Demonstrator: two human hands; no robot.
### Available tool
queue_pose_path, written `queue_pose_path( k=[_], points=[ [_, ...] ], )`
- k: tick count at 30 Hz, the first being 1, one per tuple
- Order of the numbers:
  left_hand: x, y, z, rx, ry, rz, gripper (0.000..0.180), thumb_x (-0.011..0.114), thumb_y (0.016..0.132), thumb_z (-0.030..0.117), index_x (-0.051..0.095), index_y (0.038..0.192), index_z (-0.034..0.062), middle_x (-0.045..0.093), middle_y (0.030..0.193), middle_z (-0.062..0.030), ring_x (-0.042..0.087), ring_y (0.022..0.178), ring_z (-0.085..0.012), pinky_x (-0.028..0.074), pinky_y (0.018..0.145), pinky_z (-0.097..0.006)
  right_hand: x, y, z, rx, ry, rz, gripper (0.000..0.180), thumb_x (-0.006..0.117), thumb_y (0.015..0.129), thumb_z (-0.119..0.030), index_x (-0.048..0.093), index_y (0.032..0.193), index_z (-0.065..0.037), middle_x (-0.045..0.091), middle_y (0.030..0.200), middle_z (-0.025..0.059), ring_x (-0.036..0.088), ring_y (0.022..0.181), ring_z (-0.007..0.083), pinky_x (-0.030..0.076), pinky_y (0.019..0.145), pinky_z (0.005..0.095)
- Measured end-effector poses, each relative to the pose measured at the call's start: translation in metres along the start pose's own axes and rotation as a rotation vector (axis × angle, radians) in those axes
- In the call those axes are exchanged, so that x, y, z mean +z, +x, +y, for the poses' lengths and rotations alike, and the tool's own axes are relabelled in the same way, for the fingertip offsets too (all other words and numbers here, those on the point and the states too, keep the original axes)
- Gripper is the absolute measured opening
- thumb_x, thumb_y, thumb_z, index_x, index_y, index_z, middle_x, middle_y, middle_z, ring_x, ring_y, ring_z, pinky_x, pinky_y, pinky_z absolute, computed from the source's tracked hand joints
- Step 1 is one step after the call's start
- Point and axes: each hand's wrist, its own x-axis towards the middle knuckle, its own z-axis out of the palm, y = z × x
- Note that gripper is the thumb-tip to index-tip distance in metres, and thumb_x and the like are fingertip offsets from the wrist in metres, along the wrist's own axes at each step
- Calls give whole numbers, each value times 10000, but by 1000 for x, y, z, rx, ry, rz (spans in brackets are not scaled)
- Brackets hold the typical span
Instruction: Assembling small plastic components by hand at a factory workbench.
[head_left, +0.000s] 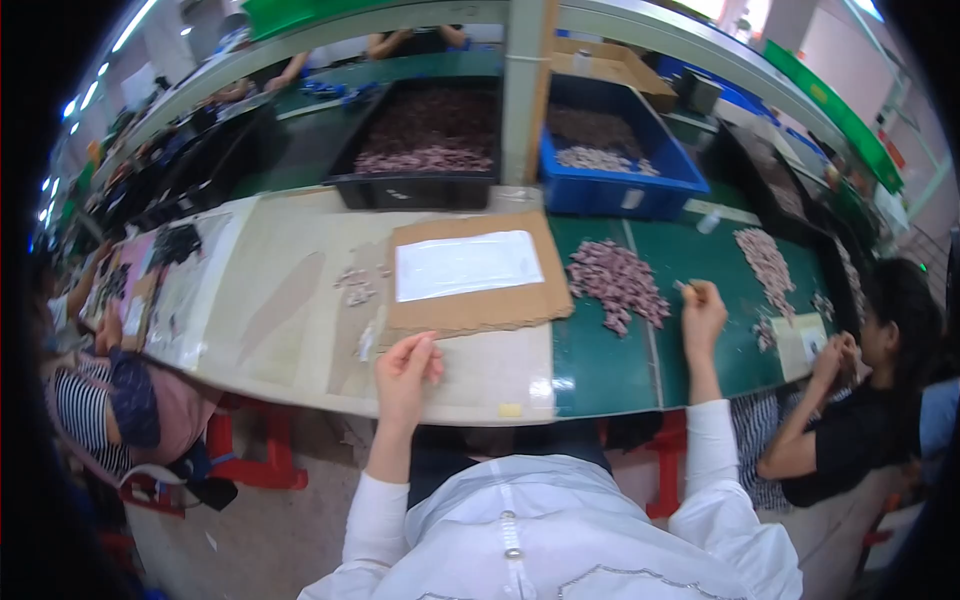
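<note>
The right hand (704,312) is raised over the green part of the tabletop (590,385), its grip pinched on what looks like a small pale piece (682,286), just right of a loose heap of pinkish-purple pieces (618,283); the heap lies between the far and near edges. The left hand (408,368) is by the cardboard's near edge, toward the tabletop's near edge, thumb and fingers drawn together; whether that grip has anything in it I cannot tell. A piece this small could slip from a fingertip pinch and be lost in the heap, and a sleeve or wrist sweeping across could spread the heap, as nothing walls it in. The cardboard (480,318), with a white sheet (468,266) on it, lies flat; a knock from the left hand could slide it into the heap at its right or the few scattered pieces (357,285) at its left. Along the far edge, a black bin (415,190) holds dark brownish pieces at the back and pinkish ones in front; right of it, a blue bin (625,202) holds dark pieces behind and whitish ones nearer, too small to tell apart singly.
</note>
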Motion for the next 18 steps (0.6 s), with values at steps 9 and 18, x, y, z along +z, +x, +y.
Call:
queue_pose_path(
  k=[9,18],
  points=[
    [-68,59,20,202,477,362,190,624,851,139,648,953,-19,618,744,-73,562,600,-97,449,543,-243,-25,-14,-29,-64,-112,-14,182,586,869,-189,610,815,-16,585,697,132,549,586,264,433,550,354],
    [-85,98,23,446,1217,137,182,683,707,54,667,881,1,601,853,-155,608,753,-266,479,685,-340,-1,-84,-90,-220,-162,-245,126,677,748,-136,600,793,-46,550,791,134,530,793,314,427,691,400]
  ],
)
